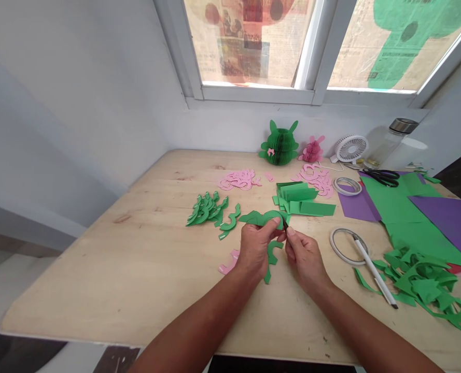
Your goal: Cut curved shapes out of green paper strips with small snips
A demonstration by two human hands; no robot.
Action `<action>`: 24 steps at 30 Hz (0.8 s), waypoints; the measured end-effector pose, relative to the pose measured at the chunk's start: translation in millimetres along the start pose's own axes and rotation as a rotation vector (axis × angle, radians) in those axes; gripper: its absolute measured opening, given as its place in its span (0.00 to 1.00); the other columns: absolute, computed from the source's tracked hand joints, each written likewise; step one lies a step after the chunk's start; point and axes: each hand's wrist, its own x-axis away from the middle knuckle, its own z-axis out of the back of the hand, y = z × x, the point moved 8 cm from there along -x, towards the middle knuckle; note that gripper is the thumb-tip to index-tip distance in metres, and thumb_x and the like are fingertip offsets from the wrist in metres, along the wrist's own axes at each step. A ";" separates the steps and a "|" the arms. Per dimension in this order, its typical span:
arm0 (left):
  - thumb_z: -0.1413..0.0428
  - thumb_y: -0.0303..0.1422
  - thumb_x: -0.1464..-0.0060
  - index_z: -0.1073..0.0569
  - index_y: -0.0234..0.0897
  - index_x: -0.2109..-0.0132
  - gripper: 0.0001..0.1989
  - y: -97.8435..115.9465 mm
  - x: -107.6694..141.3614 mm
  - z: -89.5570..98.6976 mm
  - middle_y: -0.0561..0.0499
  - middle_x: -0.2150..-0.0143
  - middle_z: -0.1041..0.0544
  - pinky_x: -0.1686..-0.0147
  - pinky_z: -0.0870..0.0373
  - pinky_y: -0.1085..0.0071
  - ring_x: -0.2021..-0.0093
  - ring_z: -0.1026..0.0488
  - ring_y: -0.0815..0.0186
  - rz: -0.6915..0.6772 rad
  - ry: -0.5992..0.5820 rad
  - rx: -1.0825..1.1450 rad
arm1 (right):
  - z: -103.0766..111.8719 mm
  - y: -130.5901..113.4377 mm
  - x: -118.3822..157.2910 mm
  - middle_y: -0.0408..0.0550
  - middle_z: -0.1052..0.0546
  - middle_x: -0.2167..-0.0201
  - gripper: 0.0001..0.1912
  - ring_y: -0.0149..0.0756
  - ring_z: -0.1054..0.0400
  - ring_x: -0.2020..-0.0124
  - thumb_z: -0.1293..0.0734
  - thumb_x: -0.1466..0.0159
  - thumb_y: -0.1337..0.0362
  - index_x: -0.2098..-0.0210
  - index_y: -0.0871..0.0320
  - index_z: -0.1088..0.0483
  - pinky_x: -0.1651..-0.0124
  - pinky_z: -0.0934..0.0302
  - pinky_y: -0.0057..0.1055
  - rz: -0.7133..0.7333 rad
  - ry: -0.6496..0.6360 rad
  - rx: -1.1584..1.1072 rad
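Observation:
My left hand (256, 246) is closed on a strip of green paper (253, 217) with wavy cut edges, thumb on top. Close beside it, my right hand (303, 254) grips what look like small dark scissors (285, 224), mostly hidden by the fingers, with the dark part at the paper's right end. Beneath and between the hands lies a curved green cutout (271, 259). A pink cutout (229, 262) is partly covered by my left hand. Left of the held strip are another green cutout (230, 221) and a pile of similar green pieces (207, 208).
Behind my hands lie folded green strips (298, 194) and pink cutouts (240, 180). Tape rolls (333, 243), a white pen-like cutter (374, 269), green scraps (424, 282), coloured sheets (409, 217) and black-handled scissors (381, 177) lie right. Paper figures (280, 146), a fan (351, 149) and a bottle (389, 142) stand by the wall.

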 end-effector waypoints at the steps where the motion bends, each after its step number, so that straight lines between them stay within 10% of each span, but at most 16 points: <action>1: 0.36 0.34 0.63 0.32 0.33 0.79 0.12 0.5 0.1 -0.3 0.55 0.79 0.33 0.70 0.33 0.69 0.80 0.37 0.73 0.000 0.000 -0.003 | 0.0 -0.3 0.1 0.33 0.48 0.88 0.26 0.23 0.60 0.84 0.33 0.42 0.41 0.76 0.61 0.29 0.80 0.67 0.27 -0.002 0.000 0.002; 24: 0.37 0.32 0.65 0.32 0.34 0.79 0.11 5.4 1.5 -3.5 0.56 0.80 0.35 0.75 0.34 0.72 0.80 0.38 0.72 -0.003 -0.005 -0.013 | -2.5 -3.5 1.3 0.33 0.49 0.88 0.26 0.25 0.60 0.84 0.33 0.43 0.41 0.76 0.60 0.31 0.81 0.66 0.27 -0.008 -0.012 0.006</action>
